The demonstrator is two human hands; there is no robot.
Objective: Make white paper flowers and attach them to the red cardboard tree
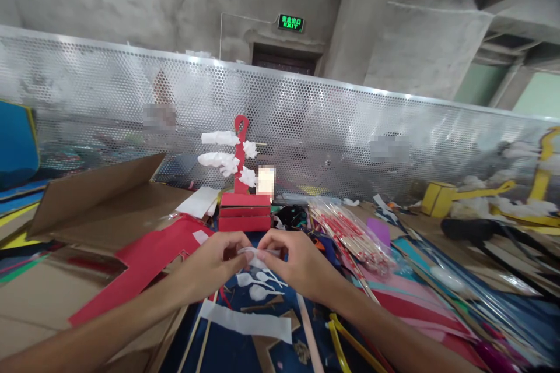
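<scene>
My left hand [225, 256] and my right hand [291, 256] meet at the middle, fingertips pinched on a small piece of white tissue paper [257, 257]. Just below them lie several white paper pieces with twisted tails [259, 291]. Closer to me, a flat white paper strip [245, 322] rests on the dark blue surface. Behind my hands stands a red box base [245, 214] with an upright red post [240, 172]. White paper tufts and rolls [219, 161] stick out from the post.
A brown cardboard box [100, 198] and a red cut-out sheet [149, 262] lie left. To the right are a plastic bag of sticks [352, 233], coloured sheets and yellow-handled scissors [339, 344]. A perforated metal panel [306, 128] runs across the back.
</scene>
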